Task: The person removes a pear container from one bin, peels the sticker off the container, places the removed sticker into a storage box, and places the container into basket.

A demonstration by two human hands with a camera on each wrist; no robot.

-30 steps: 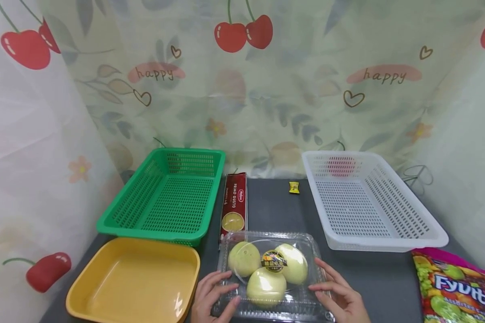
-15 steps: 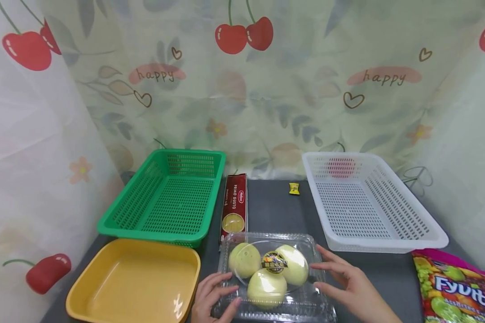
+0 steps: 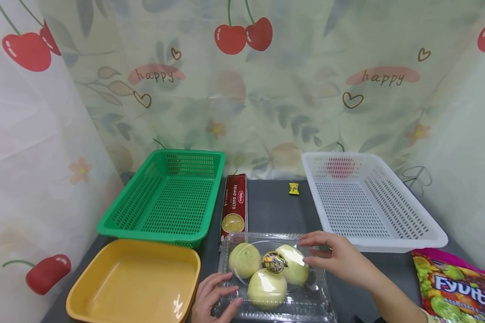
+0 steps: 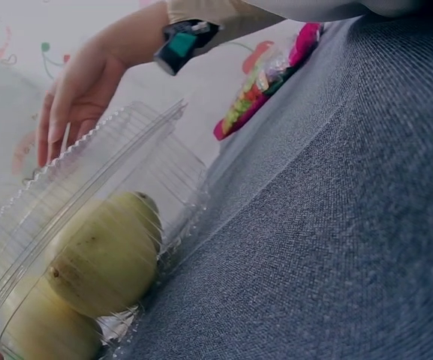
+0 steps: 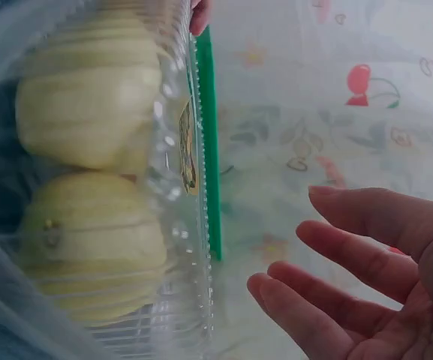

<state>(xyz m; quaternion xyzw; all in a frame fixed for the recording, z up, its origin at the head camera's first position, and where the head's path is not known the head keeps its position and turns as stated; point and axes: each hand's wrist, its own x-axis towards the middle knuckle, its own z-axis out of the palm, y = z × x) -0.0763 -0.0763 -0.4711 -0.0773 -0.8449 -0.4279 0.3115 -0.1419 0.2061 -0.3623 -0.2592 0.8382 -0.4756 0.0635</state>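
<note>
A clear plastic clamshell box (image 3: 307, 305) with three round pale yellow-green fruits (image 3: 266, 287) stands at the table's near middle. A black and gold sticker (image 3: 274, 263) marks its closed lid. My left hand (image 3: 212, 298) rests against the box's left side, fingers spread over the lid's edge. Above the far right corner of the lid hovers my right hand (image 3: 335, 258), its fingers extended and loosely bent. In the right wrist view, a gap shows between that hand (image 5: 366, 285) and the box (image 5: 190, 247). The left wrist view shows the fruits (image 4: 103, 255) through the ribbed wall.
A green basket (image 3: 153, 233) and a yellow tub (image 3: 133, 244) stand at the left, a white basket (image 3: 380, 242) at the right. Behind the box lie a red spaghetti pack (image 3: 235, 197) and a small yellow-wrapped candy (image 3: 293, 188). A Fyvit bag (image 3: 460, 287) lies far right.
My right hand has left the box's right side, rising and moving away to the lid's far right corner. The left hand and the box stay almost where they were.
</note>
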